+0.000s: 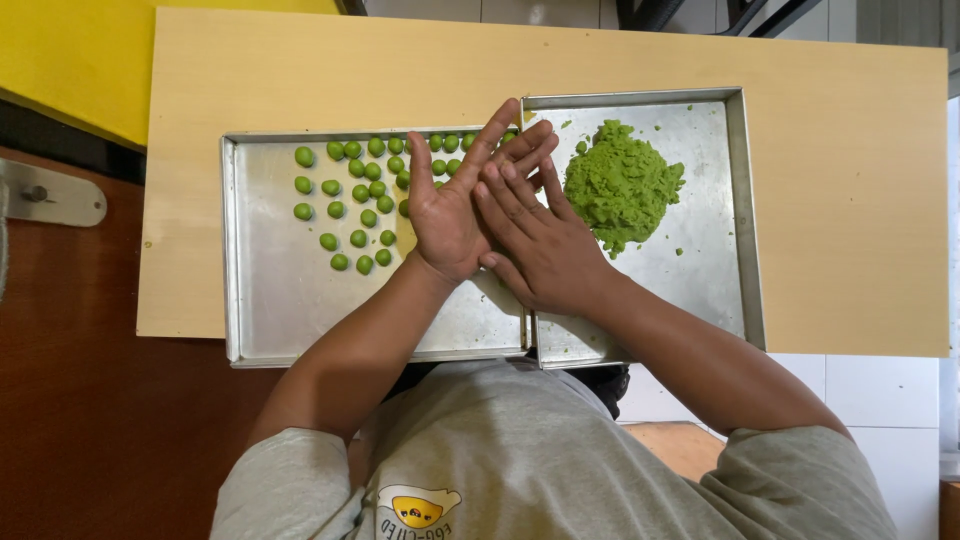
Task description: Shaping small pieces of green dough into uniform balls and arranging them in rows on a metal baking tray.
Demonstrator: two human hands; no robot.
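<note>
My left hand (445, 215) is held palm up over the seam between two metal trays, its fingers stretched out. My right hand (545, 245) lies flat across it, palm pressed to palm. Whatever sits between the palms is hidden. Just right of my hands, a mound of crumbly green dough (622, 185) rests in the right tray (745, 200). Several small green dough balls (358, 190) lie in loose rows in the left tray (280, 300), just left of my left hand and behind my fingers.
Both trays stand side by side on a pale wooden board (850, 150). A yellow surface (70, 60) is at the far left, above a dark red-brown one with a metal bracket (50, 195). White tiles (880, 390) show at the lower right.
</note>
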